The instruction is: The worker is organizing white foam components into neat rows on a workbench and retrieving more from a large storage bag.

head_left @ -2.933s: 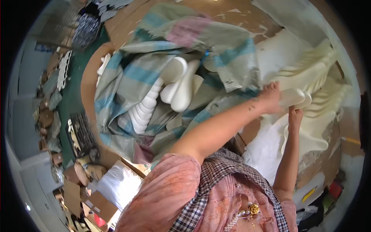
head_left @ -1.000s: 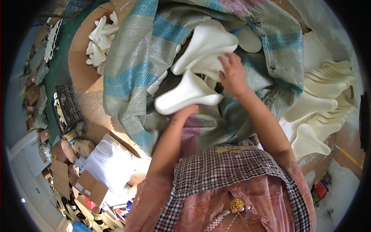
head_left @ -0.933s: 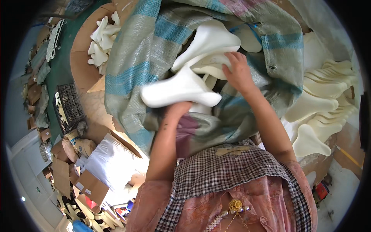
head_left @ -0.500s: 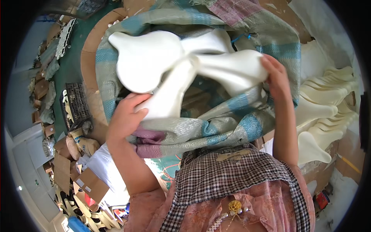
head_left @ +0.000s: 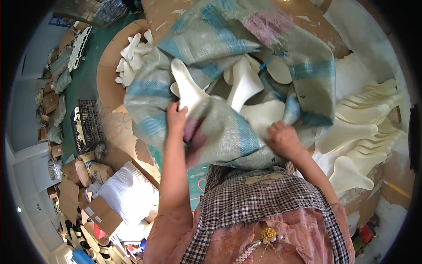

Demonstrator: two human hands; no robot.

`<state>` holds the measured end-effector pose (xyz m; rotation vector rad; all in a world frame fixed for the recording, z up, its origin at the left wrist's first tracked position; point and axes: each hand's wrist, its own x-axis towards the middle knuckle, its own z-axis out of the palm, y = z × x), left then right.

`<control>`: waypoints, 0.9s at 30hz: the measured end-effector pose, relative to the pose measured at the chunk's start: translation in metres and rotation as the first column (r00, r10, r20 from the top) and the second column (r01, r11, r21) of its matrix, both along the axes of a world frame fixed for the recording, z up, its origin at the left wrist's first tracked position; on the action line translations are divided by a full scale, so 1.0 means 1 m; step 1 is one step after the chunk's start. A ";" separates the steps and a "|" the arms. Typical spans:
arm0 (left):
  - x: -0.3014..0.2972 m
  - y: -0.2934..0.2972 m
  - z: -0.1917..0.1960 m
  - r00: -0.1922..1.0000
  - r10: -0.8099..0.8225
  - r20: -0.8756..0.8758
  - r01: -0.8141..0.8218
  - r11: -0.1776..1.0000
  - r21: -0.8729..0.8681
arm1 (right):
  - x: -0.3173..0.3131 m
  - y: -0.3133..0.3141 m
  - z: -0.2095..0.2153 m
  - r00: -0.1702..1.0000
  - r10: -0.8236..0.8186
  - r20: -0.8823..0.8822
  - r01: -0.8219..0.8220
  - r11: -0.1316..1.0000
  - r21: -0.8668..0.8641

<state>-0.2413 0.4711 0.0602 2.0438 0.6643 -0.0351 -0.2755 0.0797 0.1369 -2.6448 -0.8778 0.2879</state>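
A large woven plastic sack (head_left: 235, 136), grey-green with blue and pink bands, gapes in front of me. Several smooth white moulded pieces lie inside, each with a narrow end and a broad flared end. One white piece (head_left: 187, 83) leans out at the sack's left side; another white piece (head_left: 242, 83) stands slanted in the mouth. My left hand (head_left: 176, 119) is closed on the sack's near left rim, close against the leaning piece. At the near right rim, my right hand (head_left: 283, 138) is closed with curled fingers round the sack's edge. The sack hides the lower pieces.
Stacked rows of cream moulded pieces (head_left: 362, 127) stand close on the right. At the far left, a pile of white pieces (head_left: 132, 59) lies within a curved cardboard wall (head_left: 105, 66). A black crate (head_left: 90, 125), cartons (head_left: 103, 213) and a white bag (head_left: 125, 193) are on the left.
The white pieces held above the sack have dropped down into it. Both hands have let go of them and shifted to the sack's near rim, which is now raised.
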 end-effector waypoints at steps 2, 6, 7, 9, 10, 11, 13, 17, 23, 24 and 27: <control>0.010 -0.032 -0.025 0.989 0.142 0.049 -0.140 0.990 -0.033 | 0.020 0.011 -0.012 0.999 -0.048 -0.023 0.050 0.989 0.136; 0.052 -0.061 -0.011 0.984 0.175 0.036 -0.144 0.894 -0.424 | 0.081 0.056 -0.022 0.990 0.085 -0.116 -0.066 0.985 0.161; 0.063 -0.061 -0.011 0.984 0.176 0.040 -0.143 0.894 -0.425 | 0.089 0.072 -0.044 0.960 0.216 -0.179 -0.208 0.976 0.065; 0.078 -0.054 -0.012 0.930 0.364 -0.055 -0.349 0.822 -0.451 | 0.088 0.093 -0.084 0.956 0.212 -0.204 -0.246 0.957 -0.156; 0.081 -0.061 -0.008 0.931 0.360 -0.057 -0.345 0.821 -0.456 | 0.087 0.092 -0.094 0.966 0.201 -0.163 -0.241 0.929 -0.282; 0.081 -0.070 -0.005 0.892 0.451 0.002 -0.401 0.793 -0.458 | 0.084 0.090 -0.104 0.967 0.196 -0.164 -0.237 0.928 -0.288; 0.072 -0.082 -0.004 0.778 0.616 0.124 -0.516 0.738 -0.435 | 0.080 0.092 -0.108 0.999 0.020 -0.035 -0.019 0.999 0.046; 0.052 -0.080 0.010 0.888 0.433 0.155 -0.239 0.721 -0.650 | 0.103 0.097 -0.065 0.921 0.154 0.358 -0.218 0.965 0.147; 0.026 -0.040 0.053 0.775 0.492 0.397 -0.078 0.698 -0.712 | 0.146 0.106 -0.062 0.858 0.361 0.365 -0.382 0.924 -0.015; 0.021 -0.033 0.063 0.732 0.544 0.411 -0.086 0.672 -0.736 | 0.150 0.105 -0.066 0.859 0.359 0.365 -0.382 0.924 -0.012; 0.008 0.012 0.069 0.686 0.650 0.327 -0.039 0.481 -0.876 | 0.159 0.096 -0.094 0.830 0.464 0.310 -0.395 0.881 -0.261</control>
